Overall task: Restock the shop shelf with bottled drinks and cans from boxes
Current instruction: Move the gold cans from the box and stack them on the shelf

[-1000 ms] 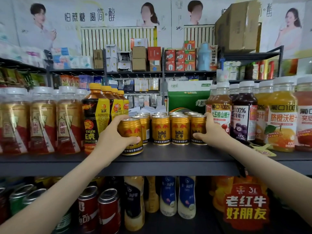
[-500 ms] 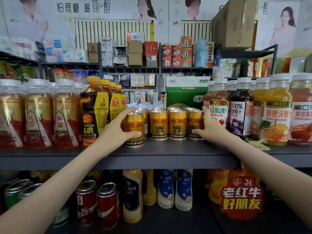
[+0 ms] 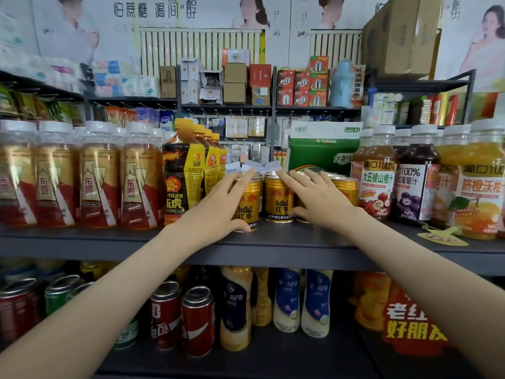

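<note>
Head view: leftmost gold can [image 3: 250,199] against flat-fingered left grip [image 3: 218,209], neighbouring cans [image 3: 279,199] beneath spread right grip [image 3: 319,201].

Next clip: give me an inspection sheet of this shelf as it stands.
Surface: dark shelf, stocked along its length.
Job's things: gold cans in rows mid-shelf, upright.
Clutter: white paper slips behind the cans; yellow tag lying at right.
Hands: left hand flat against the front-left can; right hand spread over the cans.
Cables: nothing seen.
Surroundings: juice bottles right, black-and-yellow bottles left, red cans below.
</note>
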Action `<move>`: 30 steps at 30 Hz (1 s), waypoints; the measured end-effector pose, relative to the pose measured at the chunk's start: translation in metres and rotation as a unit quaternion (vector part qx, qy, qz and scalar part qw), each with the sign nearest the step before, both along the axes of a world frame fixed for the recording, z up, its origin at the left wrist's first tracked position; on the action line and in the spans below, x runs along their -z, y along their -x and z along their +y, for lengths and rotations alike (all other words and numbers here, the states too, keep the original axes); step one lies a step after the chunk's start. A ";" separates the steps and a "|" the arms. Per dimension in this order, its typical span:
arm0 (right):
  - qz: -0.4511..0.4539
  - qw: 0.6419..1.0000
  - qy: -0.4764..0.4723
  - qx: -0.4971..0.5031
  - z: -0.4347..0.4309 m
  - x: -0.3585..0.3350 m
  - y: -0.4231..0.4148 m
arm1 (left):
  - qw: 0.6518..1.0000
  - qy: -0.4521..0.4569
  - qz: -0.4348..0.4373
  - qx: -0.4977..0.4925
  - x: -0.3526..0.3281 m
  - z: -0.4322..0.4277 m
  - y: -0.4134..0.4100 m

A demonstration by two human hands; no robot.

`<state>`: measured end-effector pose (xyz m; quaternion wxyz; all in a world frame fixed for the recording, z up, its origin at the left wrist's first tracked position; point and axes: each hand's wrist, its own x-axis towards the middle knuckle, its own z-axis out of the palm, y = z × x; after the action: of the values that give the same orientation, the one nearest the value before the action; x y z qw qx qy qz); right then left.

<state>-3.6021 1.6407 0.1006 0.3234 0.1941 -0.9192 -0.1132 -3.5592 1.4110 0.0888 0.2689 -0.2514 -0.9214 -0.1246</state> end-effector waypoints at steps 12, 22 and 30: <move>-0.003 0.999 0.034 0.004 -0.021 -0.006 0.005 | 0.999 -0.012 -0.004 0.047 -0.005 0.000 0.000; -0.073 0.996 0.045 -0.019 0.018 -0.002 0.007 | 0.999 -0.002 0.006 0.048 -0.004 -0.004 0.008; -0.019 0.999 -0.030 0.026 0.018 0.002 0.000 | 0.998 0.039 0.048 0.016 0.002 -0.005 0.007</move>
<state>-3.6022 1.6587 0.0982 0.2965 0.1822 -0.9261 -0.1457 -3.5658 1.4062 0.0873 0.3010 -0.2825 -0.9072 -0.0810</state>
